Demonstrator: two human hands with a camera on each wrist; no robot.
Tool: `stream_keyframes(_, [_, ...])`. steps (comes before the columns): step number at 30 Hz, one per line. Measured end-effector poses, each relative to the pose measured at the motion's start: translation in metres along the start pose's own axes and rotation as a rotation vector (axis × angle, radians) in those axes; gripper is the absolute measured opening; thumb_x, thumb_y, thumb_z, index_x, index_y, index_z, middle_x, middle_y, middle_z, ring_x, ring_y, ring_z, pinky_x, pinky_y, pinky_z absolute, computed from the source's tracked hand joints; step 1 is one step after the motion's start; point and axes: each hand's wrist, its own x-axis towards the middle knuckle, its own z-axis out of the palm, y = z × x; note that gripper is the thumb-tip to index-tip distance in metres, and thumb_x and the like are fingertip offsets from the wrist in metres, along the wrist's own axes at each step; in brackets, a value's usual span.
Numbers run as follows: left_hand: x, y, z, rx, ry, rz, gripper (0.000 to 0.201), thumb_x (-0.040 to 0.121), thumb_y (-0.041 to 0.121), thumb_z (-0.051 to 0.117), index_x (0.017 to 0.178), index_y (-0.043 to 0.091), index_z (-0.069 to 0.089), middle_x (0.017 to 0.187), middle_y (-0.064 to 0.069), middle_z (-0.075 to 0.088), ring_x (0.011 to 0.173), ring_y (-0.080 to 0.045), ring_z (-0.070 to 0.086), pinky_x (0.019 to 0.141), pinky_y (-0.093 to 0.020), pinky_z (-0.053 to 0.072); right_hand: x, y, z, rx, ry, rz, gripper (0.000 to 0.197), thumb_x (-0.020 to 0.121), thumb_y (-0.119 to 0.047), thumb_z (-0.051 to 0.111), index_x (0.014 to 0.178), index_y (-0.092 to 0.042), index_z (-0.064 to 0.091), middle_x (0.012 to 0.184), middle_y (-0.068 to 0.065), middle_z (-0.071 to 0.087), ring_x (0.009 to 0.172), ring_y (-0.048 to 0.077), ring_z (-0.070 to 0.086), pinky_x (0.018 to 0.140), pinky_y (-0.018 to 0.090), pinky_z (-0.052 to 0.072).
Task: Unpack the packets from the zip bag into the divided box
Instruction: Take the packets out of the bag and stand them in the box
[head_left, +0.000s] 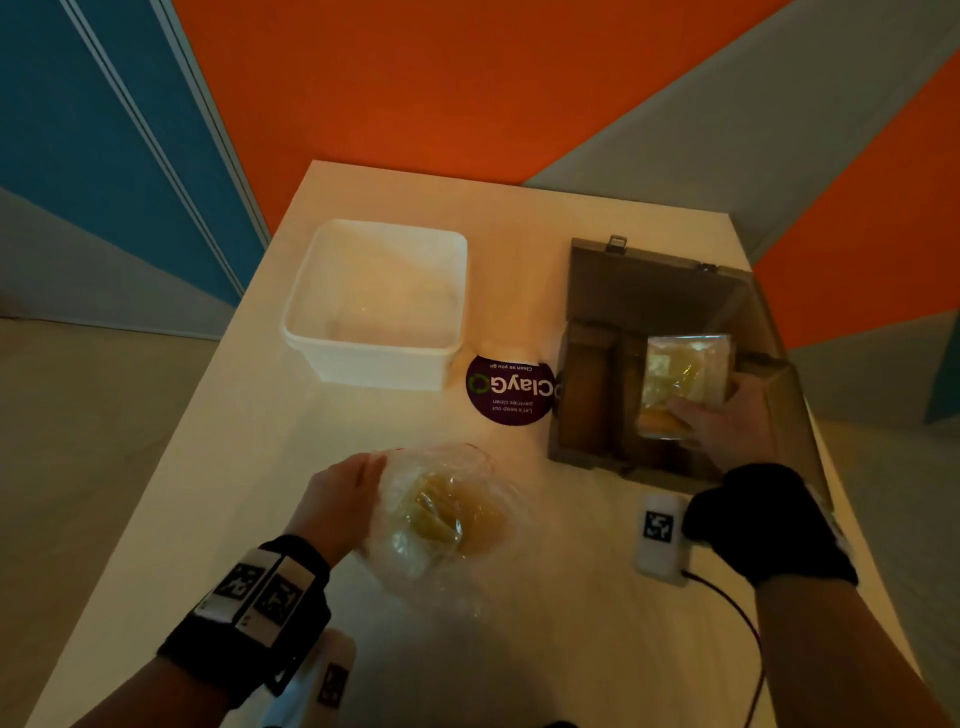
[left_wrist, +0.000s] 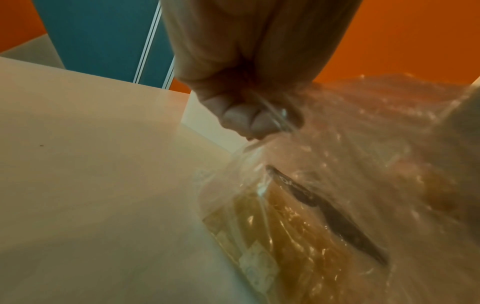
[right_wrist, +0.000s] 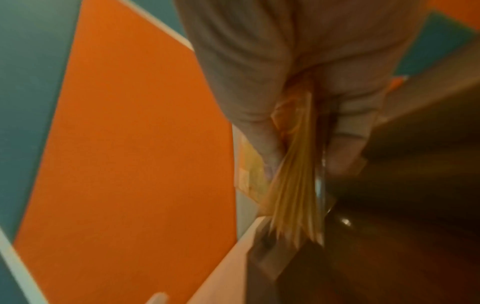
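A clear zip bag with yellow packets inside lies on the white table near me. My left hand pinches its rim, and the fingertips close on the plastic edge of the zip bag in the left wrist view. My right hand grips a clear packet of yellow contents over the right side of the dark wooden divided box, whose lid stands open behind. The right wrist view is blurred; it shows my right hand clamped on the packet edge-on above the box.
A white plastic tub stands at the back left of the table. A round purple sticker lies between tub and box. A small white tagged device with a red cable sits near my right wrist.
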Motion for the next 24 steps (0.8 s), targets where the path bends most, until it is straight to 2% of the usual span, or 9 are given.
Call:
stream_keyframes(2, [-0.001,-0.001,-0.001,0.004,0.008,-0.005,0.035,0.092,0.025,0.036,0.104,0.006,0.063,0.098,-0.022,0.068,0.084,-0.028,0.056,0.071,-0.026,0.033,0.019,0.001,-0.004,-0.071,0.048,-0.014,0.058,0.074,-0.011,0.069,0.125,-0.009,0.041,0.122,0.016,0.058,0.11,0.035,0.057,0.079,0.037,0.046])
stream_keyframes(5, [-0.002,0.0,-0.003,0.0,0.024,-0.017,0.033,0.092,0.024,0.038,0.102,0.006,0.063,0.089,-0.019,0.067,0.079,-0.024,0.053,0.07,-0.025,0.032,0.035,-0.001,0.012,-0.193,0.102,-0.004,0.053,0.082,-0.008,0.06,0.126,-0.012,0.031,0.128,0.023,0.051,0.113,0.043,0.051,0.085,0.047,0.045])
stream_keyframes(8, [-0.003,0.001,-0.003,0.0,0.029,-0.035,0.032,0.091,0.025,0.038,0.083,0.009,0.064,0.079,-0.014,0.065,0.074,-0.025,0.052,0.068,-0.027,0.034,0.041,-0.005,0.041,-0.328,-0.063,0.02,0.066,0.085,-0.014,0.059,0.137,-0.016,0.018,0.135,0.027,0.043,0.117,0.047,0.047,0.096,0.057,0.043])
stream_keyframes(11, [-0.005,0.004,-0.004,-0.022,0.029,-0.042,0.031,0.091,0.025,0.038,0.067,0.016,0.056,0.064,-0.004,0.057,0.068,-0.025,0.051,0.059,-0.03,0.035,0.047,-0.009,0.048,-0.284,-0.11,0.047,0.08,0.087,-0.019,0.058,0.144,-0.019,0.002,0.148,0.022,0.028,0.13,0.044,0.034,0.105,0.054,0.032])
stream_keyframes(15, [-0.003,0.007,-0.001,-0.051,0.032,-0.04,0.032,0.091,0.025,0.039,0.064,0.016,0.054,0.063,-0.004,0.055,0.067,-0.025,0.049,0.063,-0.03,0.033,0.042,-0.006,0.029,-0.307,0.096,-0.208,0.072,0.087,-0.025,0.056,0.143,-0.022,0.011,0.154,0.015,0.016,0.139,0.036,0.019,0.109,0.055,0.026])
stream_keyframes(17, [-0.002,0.01,0.0,-0.056,0.029,-0.037,0.033,0.091,0.026,0.039,0.065,0.014,0.056,0.062,-0.004,0.055,0.066,-0.026,0.05,0.063,-0.03,0.034,0.037,0.003,0.027,-0.398,0.024,-0.327,0.065,0.09,-0.034,0.048,0.143,-0.02,0.012,0.156,0.012,0.01,0.142,0.031,0.011,0.113,0.052,0.019])
stream_keyframes(20, [-0.001,0.011,0.001,-0.06,0.02,-0.035,0.032,0.091,0.027,0.038,0.069,0.012,0.056,0.066,-0.007,0.057,0.068,-0.027,0.052,0.065,-0.03,0.037,0.04,0.022,0.031,-0.613,-0.279,-0.252,0.067,0.091,-0.045,0.035,0.144,-0.017,0.006,0.157,0.012,-0.004,0.144,0.028,-0.003,0.116,0.053,0.005])
stream_keyframes(21, [-0.002,0.012,0.001,-0.059,0.018,-0.028,0.033,0.091,0.027,0.038,0.068,0.011,0.056,0.066,-0.008,0.058,0.068,-0.027,0.053,0.065,-0.031,0.038,0.043,0.024,0.03,-0.636,-0.318,-0.222,0.067,0.092,-0.047,0.032,0.144,-0.017,0.005,0.157,0.012,-0.005,0.144,0.027,-0.005,0.116,0.054,0.001])
stream_keyframes(24, [-0.001,0.013,0.0,-0.052,0.026,-0.006,0.032,0.091,0.028,0.038,0.07,0.012,0.057,0.067,-0.008,0.059,0.068,-0.027,0.052,0.066,-0.03,0.038,0.036,0.01,0.022,-0.516,-0.159,-0.269,0.061,0.093,-0.045,0.034,0.143,-0.017,0.013,0.157,0.014,0.008,0.143,0.03,0.005,0.115,0.052,0.001])
